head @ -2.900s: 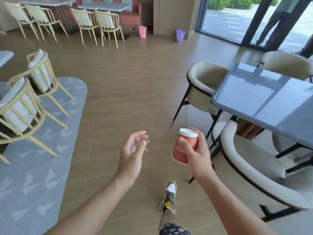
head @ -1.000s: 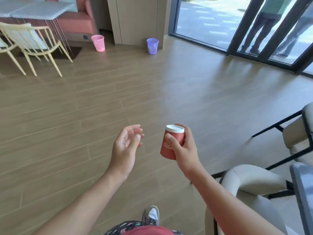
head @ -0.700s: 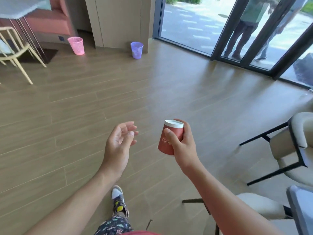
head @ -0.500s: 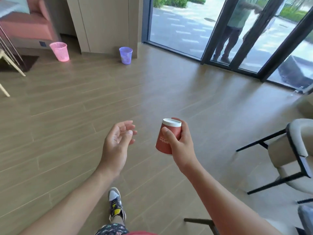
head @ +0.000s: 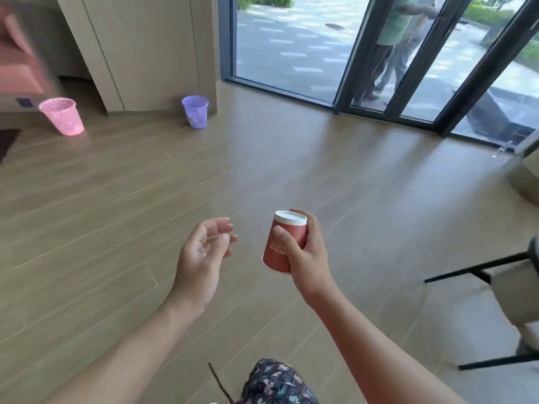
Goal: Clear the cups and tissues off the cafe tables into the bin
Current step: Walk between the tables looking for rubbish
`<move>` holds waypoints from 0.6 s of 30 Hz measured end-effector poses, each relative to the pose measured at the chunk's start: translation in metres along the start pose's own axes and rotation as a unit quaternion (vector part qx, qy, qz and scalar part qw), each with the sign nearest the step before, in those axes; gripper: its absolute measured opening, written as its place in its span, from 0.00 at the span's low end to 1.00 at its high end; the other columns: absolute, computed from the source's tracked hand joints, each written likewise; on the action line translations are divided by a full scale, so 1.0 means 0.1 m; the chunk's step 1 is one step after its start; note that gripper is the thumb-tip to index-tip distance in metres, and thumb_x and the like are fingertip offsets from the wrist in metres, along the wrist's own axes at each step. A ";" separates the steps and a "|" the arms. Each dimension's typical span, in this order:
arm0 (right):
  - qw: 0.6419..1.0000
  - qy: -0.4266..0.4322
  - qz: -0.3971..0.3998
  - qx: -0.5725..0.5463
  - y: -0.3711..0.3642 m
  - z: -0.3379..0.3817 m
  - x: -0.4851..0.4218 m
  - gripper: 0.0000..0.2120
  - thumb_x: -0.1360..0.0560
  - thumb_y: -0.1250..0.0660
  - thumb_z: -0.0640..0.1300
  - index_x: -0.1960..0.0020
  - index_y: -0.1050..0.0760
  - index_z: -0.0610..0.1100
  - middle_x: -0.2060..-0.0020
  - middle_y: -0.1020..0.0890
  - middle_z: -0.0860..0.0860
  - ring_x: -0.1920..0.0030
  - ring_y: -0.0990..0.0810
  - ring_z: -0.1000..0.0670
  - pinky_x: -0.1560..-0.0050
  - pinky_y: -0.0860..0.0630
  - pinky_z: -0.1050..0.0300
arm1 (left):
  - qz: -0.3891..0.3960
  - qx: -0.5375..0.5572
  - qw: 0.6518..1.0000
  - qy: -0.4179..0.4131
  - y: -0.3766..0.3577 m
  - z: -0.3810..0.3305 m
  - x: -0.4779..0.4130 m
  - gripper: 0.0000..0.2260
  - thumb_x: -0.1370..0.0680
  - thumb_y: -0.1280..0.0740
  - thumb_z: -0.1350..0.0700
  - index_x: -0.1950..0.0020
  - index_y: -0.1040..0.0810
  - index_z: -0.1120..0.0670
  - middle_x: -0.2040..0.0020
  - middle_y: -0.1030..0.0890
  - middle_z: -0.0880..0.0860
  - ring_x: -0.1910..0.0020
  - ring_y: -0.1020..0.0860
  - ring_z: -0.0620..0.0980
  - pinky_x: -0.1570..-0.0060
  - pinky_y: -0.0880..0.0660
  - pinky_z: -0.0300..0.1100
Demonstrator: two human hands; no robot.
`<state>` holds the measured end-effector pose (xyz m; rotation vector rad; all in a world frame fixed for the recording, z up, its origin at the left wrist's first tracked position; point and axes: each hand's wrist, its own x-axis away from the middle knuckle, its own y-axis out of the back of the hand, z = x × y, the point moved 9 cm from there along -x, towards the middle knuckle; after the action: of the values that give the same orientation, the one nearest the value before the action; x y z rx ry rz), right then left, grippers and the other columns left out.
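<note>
Red paper cup [head: 284, 243], smooth & tapered, narrow white end up w/ print inverted, gripped in right hand [head: 306, 255] over wood-plank floor [head: 291, 158]. Left hand [head: 201, 255] empty, fingers loosely curled. Not binned yet: purple bin [head: 195, 112] & pink bin [head: 62, 116], both plastic mesh, stand well apart from it. Prob. mid-carry. No bench or tissues in view, so what's left can't be told.

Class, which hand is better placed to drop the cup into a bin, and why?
Right. The right hand grips the cup; the left hand is empty, its fingers relaxed. The pink bin and purple bin stand far ahead.
</note>
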<state>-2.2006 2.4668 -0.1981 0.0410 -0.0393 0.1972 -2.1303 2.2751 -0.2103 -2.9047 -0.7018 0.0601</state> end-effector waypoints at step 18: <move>0.998 -0.008 0.059 -0.002 -1.07 0.03 -4.77 0.22 0.29 0.28 0.55 0.37 0.27 0.59 0.52 0.19 0.68 0.51 0.18 0.61 0.48 0.16 0.52 | -0.062 -0.021 0.998 0.009 -0.19 0.24 -4.59 0.10 0.21 0.36 0.57 0.41 0.21 0.51 0.45 0.17 0.48 0.46 0.17 0.51 0.44 0.22 0.49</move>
<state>-2.6468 2.2688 -0.2197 0.0367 -0.0587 0.3141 -2.5490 2.0854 -0.2297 -2.8901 -0.8880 0.0039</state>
